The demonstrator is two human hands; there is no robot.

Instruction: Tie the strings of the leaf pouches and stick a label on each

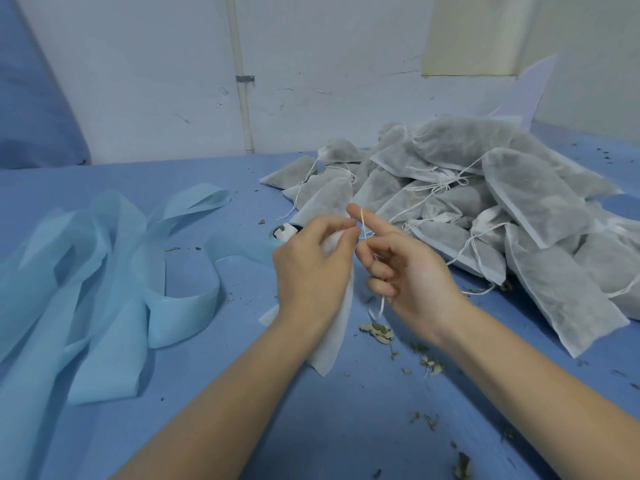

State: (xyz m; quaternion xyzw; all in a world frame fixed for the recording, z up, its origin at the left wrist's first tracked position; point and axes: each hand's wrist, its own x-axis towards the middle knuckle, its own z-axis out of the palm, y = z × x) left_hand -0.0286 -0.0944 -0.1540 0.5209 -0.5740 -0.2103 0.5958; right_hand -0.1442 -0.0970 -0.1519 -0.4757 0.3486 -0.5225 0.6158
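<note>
Both hands work at the middle of the blue tabletop (214, 427). Left hand (311, 268) curls its fingers around the gathered neck of a white pouch (334, 337), whose body hangs down to the tabletop beneath that hand. Right hand (405, 271), just right of the pouch, has the white string (364, 226) looped over its raised forefinger and pinched lower down in its curled fingers, a loose end dangling below. Dry leaf crumbs (379, 332) lie scattered on the blue cover near the pouch and to its right. Left of the pouch sprawl wide loops of pale blue fabric strip (114, 271). Beyond the pouch and to its right rises a heap of filled pouches (485, 188) with trailing strings. Behind everything stands a scuffed white wall (156, 81) with a thin upright pipe (242, 81) clipped to it.
</note>
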